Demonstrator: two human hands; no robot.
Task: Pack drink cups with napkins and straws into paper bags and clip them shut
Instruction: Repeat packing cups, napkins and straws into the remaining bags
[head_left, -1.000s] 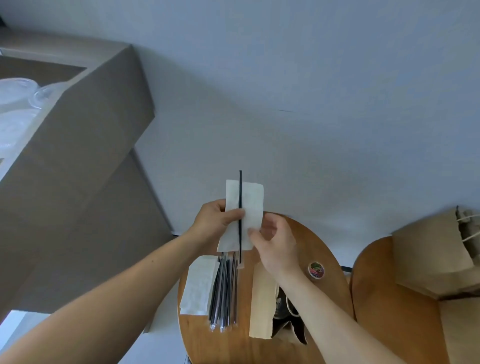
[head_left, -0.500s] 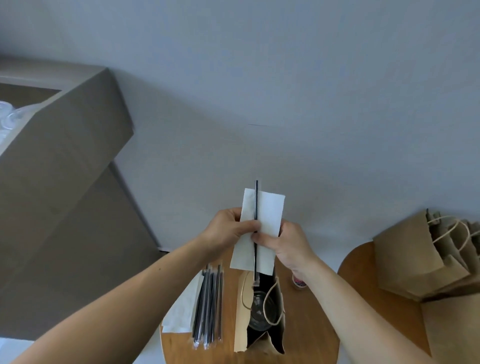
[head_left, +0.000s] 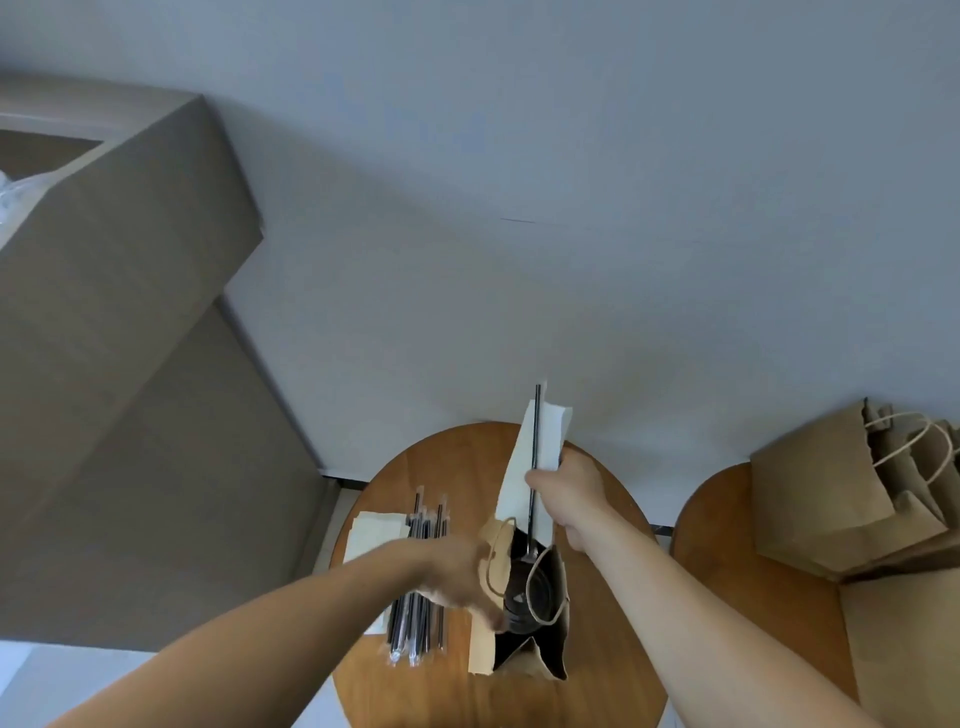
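Observation:
An open brown paper bag (head_left: 556, 649) stands on a round wooden table (head_left: 447, 691) with a dark-lidded drink cup (head_left: 524, 597) inside it. My right hand (head_left: 571, 493) grips a white napkin (head_left: 524, 467) and a black wrapped straw (head_left: 535, 447) together, upright, their lower ends at the bag's mouth. My left hand (head_left: 457, 577), blurred, holds the bag's left rim by its twine handle. A bundle of wrapped straws (head_left: 418, 629) and a stack of napkins (head_left: 376, 530) lie left of the bag.
Several empty paper bags (head_left: 852, 493) with twine handles lie on a second round table (head_left: 737, 545) at the right. A large cardboard box (head_left: 119, 249) stands at the left. A pale wall is behind the tables.
My left hand let go of the napkin and straw and dropped to the bag's left rim. My right hand alone now carries them, lowered to the bag's mouth.

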